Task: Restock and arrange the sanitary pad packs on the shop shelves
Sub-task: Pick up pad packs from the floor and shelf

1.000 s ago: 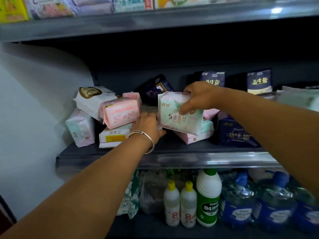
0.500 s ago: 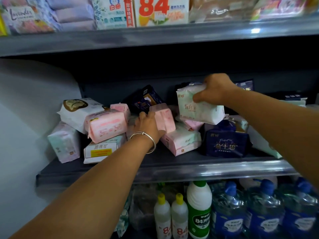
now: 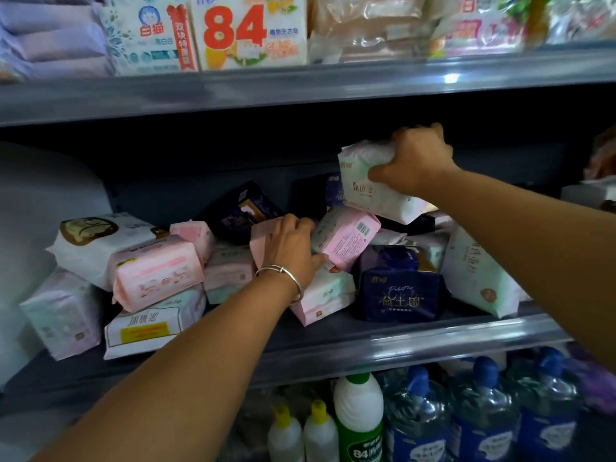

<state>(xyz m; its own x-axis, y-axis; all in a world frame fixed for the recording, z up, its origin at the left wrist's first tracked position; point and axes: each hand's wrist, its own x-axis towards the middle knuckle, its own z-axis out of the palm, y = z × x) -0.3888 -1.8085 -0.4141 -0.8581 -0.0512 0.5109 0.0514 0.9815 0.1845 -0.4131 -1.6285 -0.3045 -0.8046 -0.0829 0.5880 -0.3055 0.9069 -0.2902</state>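
Note:
Sanitary pad packs lie jumbled on the dark middle shelf [image 3: 366, 341]. My right hand [image 3: 415, 158] grips a white and mint pack [image 3: 370, 191] by its top end and holds it raised above the heap. My left hand [image 3: 290, 248], with a silver bangle on the wrist, holds a pink pack [image 3: 343, 238] in the middle of the pile, fingers curled over its upper edge. A navy pack [image 3: 400, 288] stands just right of it. Several pink and white packs [image 3: 156, 271] are stacked at the left.
The upper shelf [image 3: 300, 91] carries soap and detergent packs [image 3: 246, 31]. Below, white bleach bottles [image 3: 358, 418] and blue-capped water jugs [image 3: 483, 415] stand in a row. A pale wall [image 3: 40, 201] closes off the shelf's left end.
My right hand has lifted the white and mint pack up and to the right. My left hand has moved from the shelf gap onto the pink pack. The camera has tilted upward.

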